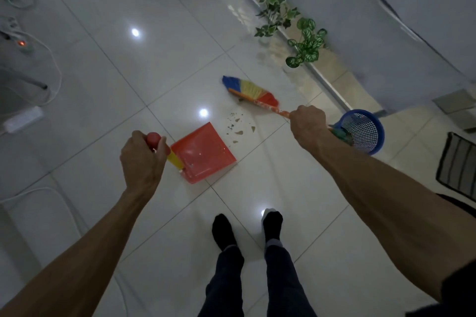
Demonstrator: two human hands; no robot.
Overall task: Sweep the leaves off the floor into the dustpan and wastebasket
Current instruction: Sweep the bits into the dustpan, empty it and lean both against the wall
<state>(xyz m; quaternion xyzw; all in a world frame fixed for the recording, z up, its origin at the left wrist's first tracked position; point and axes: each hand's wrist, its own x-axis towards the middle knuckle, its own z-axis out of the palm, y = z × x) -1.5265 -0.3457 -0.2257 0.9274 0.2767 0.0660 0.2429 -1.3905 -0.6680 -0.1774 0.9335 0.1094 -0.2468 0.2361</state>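
Left hand [143, 159], arm extended, fingers curled round the dustpan [203, 153] handle; pan flat on the floor [116, 64]. Right hand [307, 125] grips the broom [251, 91] handle, bristles beyond the leaves [238, 127]. Wastebasket [365, 131] beside right wrist.

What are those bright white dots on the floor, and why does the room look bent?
Head view: the dots are glare on the glossy white tile floor; the wide-angle lens curves the straight tile lines; overall dim, with soft focus toward the edges.

The head view looks steeply down from standing height at the tiled floor [231, 213].
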